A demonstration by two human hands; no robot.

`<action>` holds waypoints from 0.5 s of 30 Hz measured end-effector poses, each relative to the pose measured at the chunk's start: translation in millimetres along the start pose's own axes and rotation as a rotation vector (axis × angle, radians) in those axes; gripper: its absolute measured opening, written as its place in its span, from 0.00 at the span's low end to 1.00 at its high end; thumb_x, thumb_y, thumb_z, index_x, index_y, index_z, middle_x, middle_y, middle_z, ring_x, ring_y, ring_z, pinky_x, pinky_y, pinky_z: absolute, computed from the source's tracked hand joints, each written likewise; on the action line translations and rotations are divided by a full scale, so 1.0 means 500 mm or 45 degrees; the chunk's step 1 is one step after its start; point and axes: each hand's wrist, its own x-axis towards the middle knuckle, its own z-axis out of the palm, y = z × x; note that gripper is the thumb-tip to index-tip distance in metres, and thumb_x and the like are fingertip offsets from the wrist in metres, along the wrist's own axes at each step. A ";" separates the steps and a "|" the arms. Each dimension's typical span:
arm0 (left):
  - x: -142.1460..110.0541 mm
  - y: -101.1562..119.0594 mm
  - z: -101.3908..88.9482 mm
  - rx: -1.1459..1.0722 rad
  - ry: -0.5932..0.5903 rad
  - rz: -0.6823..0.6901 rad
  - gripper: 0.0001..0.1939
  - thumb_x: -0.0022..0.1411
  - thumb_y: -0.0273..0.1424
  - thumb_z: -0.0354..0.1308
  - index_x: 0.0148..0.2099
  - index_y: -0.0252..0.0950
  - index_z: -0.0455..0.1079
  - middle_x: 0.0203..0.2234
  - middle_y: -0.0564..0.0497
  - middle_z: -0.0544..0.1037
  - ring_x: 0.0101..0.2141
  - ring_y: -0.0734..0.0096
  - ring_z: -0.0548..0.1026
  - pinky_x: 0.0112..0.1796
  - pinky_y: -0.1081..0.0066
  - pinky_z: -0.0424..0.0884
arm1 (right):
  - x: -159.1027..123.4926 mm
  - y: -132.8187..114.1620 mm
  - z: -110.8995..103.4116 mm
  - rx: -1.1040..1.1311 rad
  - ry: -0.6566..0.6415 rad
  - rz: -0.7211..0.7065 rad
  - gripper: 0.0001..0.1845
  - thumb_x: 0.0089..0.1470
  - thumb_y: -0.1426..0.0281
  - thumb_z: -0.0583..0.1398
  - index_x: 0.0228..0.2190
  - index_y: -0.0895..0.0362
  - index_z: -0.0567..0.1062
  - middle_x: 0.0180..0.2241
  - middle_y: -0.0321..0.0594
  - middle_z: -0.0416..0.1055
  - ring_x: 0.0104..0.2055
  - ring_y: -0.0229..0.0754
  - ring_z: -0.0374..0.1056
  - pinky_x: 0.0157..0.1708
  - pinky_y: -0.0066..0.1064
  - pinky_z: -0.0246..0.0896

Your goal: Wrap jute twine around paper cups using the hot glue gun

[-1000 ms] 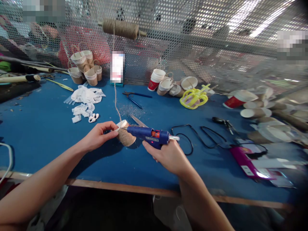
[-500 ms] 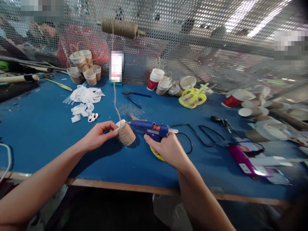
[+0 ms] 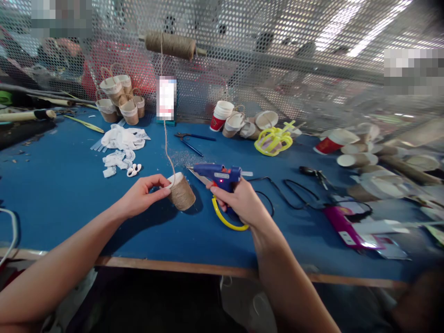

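Observation:
My left hand [image 3: 149,194] pinches the rim of a paper cup [image 3: 182,193] wrapped in brown twine, which lies tilted with its white mouth toward the upper left. A strand of twine [image 3: 166,143] runs down to the cup's rim from a spool [image 3: 169,45] in front of the mesh. In my right hand [image 3: 239,199] is a blue glue gun [image 3: 217,172] with a red light lit and a clear stick at its back. Its nozzle points left, apart from the cup. Partly beneath the gun are scissors with yellow handles [image 3: 229,222].
White lace [image 3: 125,138] lies at left, near several finished twine cups [image 3: 129,112]. Pliers [image 3: 190,141] rest behind the cup. Farther right are stacked paper cups [image 3: 221,115], a yellow crown-shaped piece [image 3: 274,141], a black cord [image 3: 294,189] and a purple box [image 3: 343,226].
My right hand has drawn the glue gun back from the cup's rim, rightward and slightly up. More of the scissors shows. My left hand keeps its hold on the cup.

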 end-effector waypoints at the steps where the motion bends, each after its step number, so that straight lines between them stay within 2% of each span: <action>1: -0.001 0.001 0.000 0.005 0.002 0.006 0.07 0.57 0.33 0.52 0.30 0.35 0.63 0.28 0.53 0.69 0.32 0.73 0.66 0.37 0.70 0.61 | 0.005 0.003 -0.006 0.062 0.020 -0.010 0.12 0.42 0.65 0.60 0.28 0.60 0.67 0.14 0.28 0.61 0.15 0.30 0.57 0.17 0.25 0.56; 4: -0.003 0.003 -0.002 0.018 -0.006 0.031 0.07 0.57 0.33 0.52 0.30 0.35 0.63 0.29 0.52 0.70 0.32 0.72 0.67 0.37 0.70 0.61 | 0.026 0.020 -0.029 0.113 0.167 0.016 0.14 0.40 0.65 0.62 0.29 0.60 0.67 0.21 0.33 0.67 0.20 0.32 0.62 0.21 0.26 0.59; 7: -0.004 0.004 -0.003 0.058 -0.003 0.054 0.08 0.57 0.34 0.51 0.30 0.35 0.63 0.28 0.52 0.70 0.33 0.71 0.67 0.37 0.70 0.62 | 0.055 0.041 -0.052 -0.076 0.369 0.062 0.12 0.41 0.63 0.60 0.26 0.60 0.69 0.23 0.36 0.68 0.22 0.32 0.63 0.23 0.26 0.60; 12: -0.003 0.003 -0.005 0.088 0.015 0.094 0.08 0.57 0.34 0.52 0.30 0.34 0.63 0.29 0.52 0.70 0.33 0.70 0.67 0.36 0.70 0.62 | 0.101 0.077 -0.076 -0.282 0.413 0.183 0.11 0.44 0.65 0.57 0.18 0.59 0.67 0.17 0.37 0.66 0.17 0.33 0.60 0.17 0.27 0.57; 15: -0.004 0.006 -0.005 0.067 -0.002 0.111 0.07 0.57 0.33 0.52 0.30 0.35 0.63 0.28 0.52 0.70 0.33 0.70 0.67 0.36 0.70 0.62 | 0.117 0.091 -0.085 -0.446 0.458 0.229 0.13 0.44 0.64 0.58 0.16 0.57 0.66 0.14 0.39 0.65 0.19 0.39 0.63 0.19 0.31 0.57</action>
